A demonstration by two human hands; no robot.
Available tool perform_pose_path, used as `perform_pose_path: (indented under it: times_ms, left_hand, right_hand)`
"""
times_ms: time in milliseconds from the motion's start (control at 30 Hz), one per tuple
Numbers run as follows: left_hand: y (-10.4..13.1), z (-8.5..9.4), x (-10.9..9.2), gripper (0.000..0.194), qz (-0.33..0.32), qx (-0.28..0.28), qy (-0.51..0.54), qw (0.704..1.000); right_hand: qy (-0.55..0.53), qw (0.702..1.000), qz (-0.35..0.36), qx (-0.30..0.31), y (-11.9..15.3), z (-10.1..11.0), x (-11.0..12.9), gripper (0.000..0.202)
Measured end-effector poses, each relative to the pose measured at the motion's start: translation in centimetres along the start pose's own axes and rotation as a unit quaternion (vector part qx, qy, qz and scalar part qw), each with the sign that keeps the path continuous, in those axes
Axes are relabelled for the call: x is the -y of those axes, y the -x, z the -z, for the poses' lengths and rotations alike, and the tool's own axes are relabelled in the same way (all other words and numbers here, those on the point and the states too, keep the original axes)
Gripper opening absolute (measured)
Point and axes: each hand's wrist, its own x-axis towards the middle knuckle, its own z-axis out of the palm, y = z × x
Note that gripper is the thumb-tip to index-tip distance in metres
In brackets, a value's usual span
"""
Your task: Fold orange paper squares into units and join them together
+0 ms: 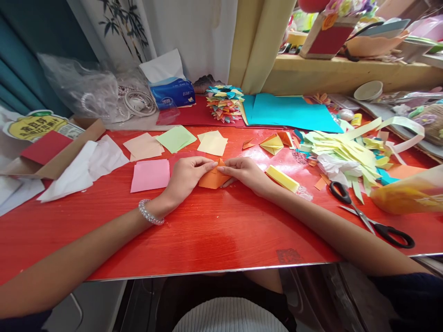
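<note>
An orange paper [212, 180], partly folded with a peak at its top, lies between my hands over the red table [194, 244]. My left hand [188, 177] pinches its left side, thumb on top. From the right, my right hand [247, 173] presses its thumb and fingers on the same paper, the two thumbs nearly touching. A pink paper square [150, 175] lies left of my left hand. Beyond it are peach [143, 146], green [176, 139] and pale yellow [212, 143] sheets. A folded yellow strip [282, 178] rests beside my right wrist.
Black-handled scissors [367, 216] lie at the right, near a heap of paper strips [339, 152]. Behind stand a paper-piece model [225, 103], turquoise sheets [294, 113] and a tissue pack [172, 93]. A cardboard box [55, 166] is at the left.
</note>
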Motion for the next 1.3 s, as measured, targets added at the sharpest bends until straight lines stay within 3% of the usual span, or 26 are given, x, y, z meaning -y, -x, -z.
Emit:
perform_pose_path:
  times_ms: [300,533,767,967,1200,1300]
  left_hand:
    - [-0.1,0.0,0.1,0.028,0.002,-0.01,-0.011,1.0]
    - [0.1,-0.1,-0.3,0.027,0.014,0.007,0.012,1.0]
    - [0.3,-0.2,-0.8,0.021,-0.017,0.028,0.033,0.999]
    - [0.2,-0.3,-0.8,0.023,0.005,0.045,0.048,0.998]
    - [0.2,-0.2,-0.5,0.026,-0.003,0.015,0.012,1.0]
    - [0.3,-0.2,-0.5,0.031,0.0,0.004,-0.011,1.0]
  right_hand:
    - [0.009,1.0,-0.011,0.01,-0.1,0.2,0.0,0.019]
    - [0.051,0.999,-0.009,-0.009,0.1,-0.1,0.5,0.029]
    - [0.041,0.997,-0.027,0.053,0.2,0.1,0.5,0.019]
    - [0.069,0.994,-0.029,0.081,0.3,0.6,0.5,0.023]
    - [-0.029,0.999,-0.017,-0.008,0.0,0.3,0.3,0.019]
    - [-0.027,0.999,-0.027,-0.005,0.0,0.2,0.4,0.017]
